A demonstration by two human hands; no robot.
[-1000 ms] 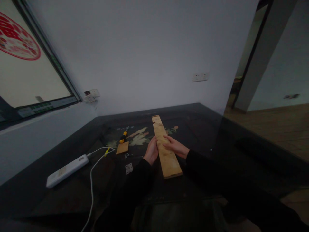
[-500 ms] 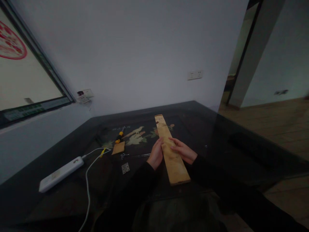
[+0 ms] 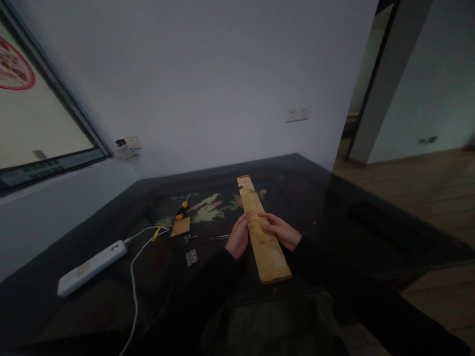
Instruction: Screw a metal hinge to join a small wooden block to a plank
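Red decal (image 3: 17, 66) cut by left edge; cable (image 3: 135, 291) by bottom edge. Metal bits (image 3: 187, 238) too small to tell. Underside of board (image 3: 272, 257) hidden.

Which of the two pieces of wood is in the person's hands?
The long board, held between the left hand and right hand; the short wooden piece lies untouched near the screwdriver.

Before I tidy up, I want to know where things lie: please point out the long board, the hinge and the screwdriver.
Long board (image 3: 262, 243), head view: its broad face.
Hinge (image 3: 192, 257), head view: around its middle.
Screwdriver (image 3: 181, 210), head view: its handle.
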